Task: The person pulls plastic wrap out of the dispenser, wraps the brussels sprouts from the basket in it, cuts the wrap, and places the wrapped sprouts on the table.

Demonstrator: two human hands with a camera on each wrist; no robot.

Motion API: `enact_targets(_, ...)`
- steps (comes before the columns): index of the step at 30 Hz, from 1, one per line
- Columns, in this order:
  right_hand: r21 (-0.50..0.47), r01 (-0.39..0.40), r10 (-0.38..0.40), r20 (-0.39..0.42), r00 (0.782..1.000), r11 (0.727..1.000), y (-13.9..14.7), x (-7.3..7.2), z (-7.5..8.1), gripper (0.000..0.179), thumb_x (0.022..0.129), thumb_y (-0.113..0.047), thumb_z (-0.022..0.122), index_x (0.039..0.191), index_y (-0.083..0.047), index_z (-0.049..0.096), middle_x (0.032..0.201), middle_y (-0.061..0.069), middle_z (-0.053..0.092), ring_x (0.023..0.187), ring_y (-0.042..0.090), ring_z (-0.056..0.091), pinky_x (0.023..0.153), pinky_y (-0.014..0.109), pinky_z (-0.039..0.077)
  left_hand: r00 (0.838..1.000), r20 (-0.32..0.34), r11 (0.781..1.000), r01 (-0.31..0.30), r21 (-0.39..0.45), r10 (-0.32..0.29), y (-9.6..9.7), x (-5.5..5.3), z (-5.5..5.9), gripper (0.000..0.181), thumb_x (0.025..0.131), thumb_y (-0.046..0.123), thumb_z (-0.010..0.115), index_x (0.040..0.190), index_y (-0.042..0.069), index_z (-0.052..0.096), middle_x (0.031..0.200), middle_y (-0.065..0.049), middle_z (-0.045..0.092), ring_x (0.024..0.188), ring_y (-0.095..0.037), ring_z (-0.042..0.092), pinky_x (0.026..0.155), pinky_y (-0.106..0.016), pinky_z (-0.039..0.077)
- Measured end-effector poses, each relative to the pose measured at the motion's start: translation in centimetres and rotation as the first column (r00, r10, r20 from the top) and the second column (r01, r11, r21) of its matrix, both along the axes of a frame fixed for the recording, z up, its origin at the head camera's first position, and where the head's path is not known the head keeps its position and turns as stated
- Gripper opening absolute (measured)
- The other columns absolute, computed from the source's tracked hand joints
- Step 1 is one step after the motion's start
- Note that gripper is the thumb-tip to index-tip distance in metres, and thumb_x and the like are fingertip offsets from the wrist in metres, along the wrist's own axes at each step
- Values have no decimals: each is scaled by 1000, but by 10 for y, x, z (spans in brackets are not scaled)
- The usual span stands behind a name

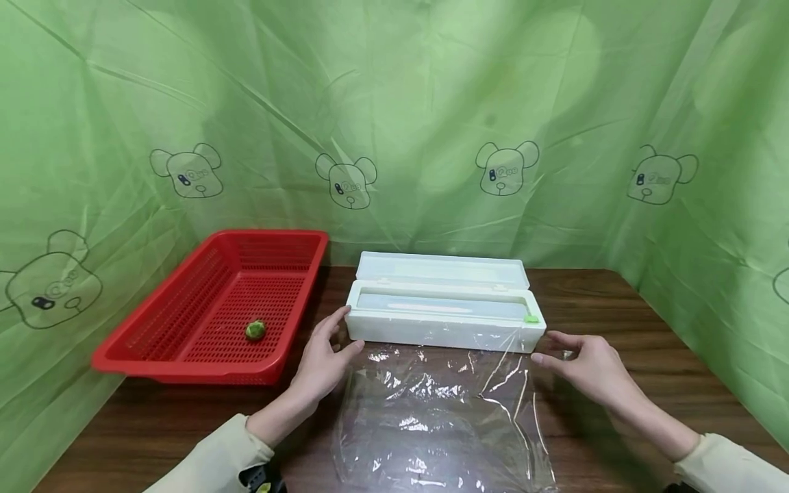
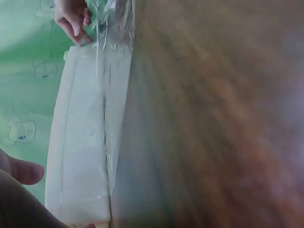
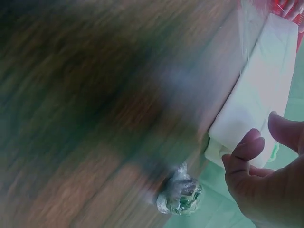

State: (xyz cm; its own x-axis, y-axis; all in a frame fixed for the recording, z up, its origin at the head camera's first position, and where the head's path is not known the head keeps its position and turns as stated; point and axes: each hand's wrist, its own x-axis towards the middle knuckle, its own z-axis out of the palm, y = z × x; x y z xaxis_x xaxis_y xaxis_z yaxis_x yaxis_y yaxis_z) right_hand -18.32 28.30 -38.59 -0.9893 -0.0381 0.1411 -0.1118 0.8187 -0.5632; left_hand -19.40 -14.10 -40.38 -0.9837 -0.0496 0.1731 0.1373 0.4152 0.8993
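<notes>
A white cling film dispenser (image 1: 444, 329) lies with its lid (image 1: 440, 268) raised and a small green slide cutter (image 1: 531, 319) at its right end. Clear film (image 1: 425, 418) spreads from its front over the table, wrinkled and shiny. My left hand (image 1: 323, 359) is at the dispenser's left end, fingertips at the corner and thumb by the front. By the right end is my right hand (image 1: 588, 363), thumb and fingers apart, the fingers slightly bent in the right wrist view. A film-wrapped green vegetable (image 3: 183, 194) sits on the table close by, mostly hidden behind that hand in the head view.
At the left stands a red plastic basket (image 1: 296, 329) holding one small round green vegetable (image 1: 255, 330). The table (image 1: 666, 383) is dark wood. Green cloth (image 1: 425, 103) with printed mouse heads walls in the back and both sides.
</notes>
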Motion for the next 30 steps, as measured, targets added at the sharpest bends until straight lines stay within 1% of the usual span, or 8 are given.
enact_targets(3, -13, 5, -5, -15, 1000, 1000, -3, -4, -1, 70, 91, -43, 83, 136, 7, 65, 112, 23, 74, 84, 24, 61, 69, 37, 48, 1000, 14, 1000, 11, 28, -11, 1, -2, 0, 68, 94, 5, 74, 157, 7, 48, 158, -22, 44, 140, -42, 49, 108, -56, 45)
enact_targets(6, -11, 1, -2, -40, 999, 1000, -6, -7, 0, 66, 91, -43, 83, 134, 6, 68, 130, 26, 68, 100, 30, 64, 78, 43, 51, 999, 14, 998, 29, 50, -30, 2, -1, 0, 68, 95, 3, 73, 158, 5, 46, 156, -24, 44, 140, -42, 50, 109, -57, 44)
enact_targets(8, -16, 0, -1, -39, 999, 1000, -8, -9, 1, 65, 91, -41, 83, 134, 5, 68, 131, 26, 67, 106, 33, 64, 82, 46, 51, 999, 10, 998, 38, 56, -38, 3, -1, 0, 68, 96, 2, 72, 158, 4, 45, 156, -24, 44, 139, -41, 51, 109, -57, 44)
enact_targets(13, -26, -22, 22, -7, 1000, 999, -9, -17, 3, 68, 91, -37, 84, 138, 8, 64, 82, 13, 74, 75, 21, 58, 66, 35, 47, 999, -3, 998, 35, 48, -35, 4, -3, -2, 69, 95, 1, 72, 159, 2, 44, 157, -24, 44, 139, -41, 51, 110, -57, 44)
enact_targets(15, -26, -44, 44, -2, 999, 999, -9, -21, 3, 68, 91, -36, 84, 138, 9, 63, 76, 7, 71, 69, 18, 53, 61, 33, 44, 1000, -10, 999, 29, 39, -29, 4, -5, -2, 70, 95, 1, 72, 159, 1, 43, 157, -24, 43, 140, -41, 51, 110, -56, 44)
enact_targets(19, -2, -86, 86, -22, 996, 996, -7, -32, 3, 68, 91, -36, 84, 136, 11, 64, 113, 25, 74, 88, 24, 62, 73, 39, 51, 1000, -18, 1000, 18, 24, -18, 5, -10, -2, 71, 95, 1, 72, 159, -1, 41, 158, -25, 42, 142, -40, 48, 109, -55, 45)
enact_targets(22, 10, -99, 99, -35, 995, 995, -7, -39, 3, 66, 91, -34, 84, 134, 12, 64, 129, 27, 67, 98, 29, 61, 82, 45, 51, 1000, -10, 999, 13, 33, -13, 6, -15, -2, 72, 95, 1, 71, 160, -1, 39, 160, -25, 40, 144, -39, 45, 111, -54, 44)
enact_targets(30, -19, -102, 102, -5, 995, 995, -11, -53, 5, 69, 91, -35, 84, 137, 12, 62, 134, 30, 63, 90, 29, 57, 79, 42, 49, 1000, 16, 998, -5, 64, 4, 9, -25, -1, 75, 96, -1, 69, 162, 0, 34, 162, -23, 38, 148, -37, 41, 113, -53, 41)
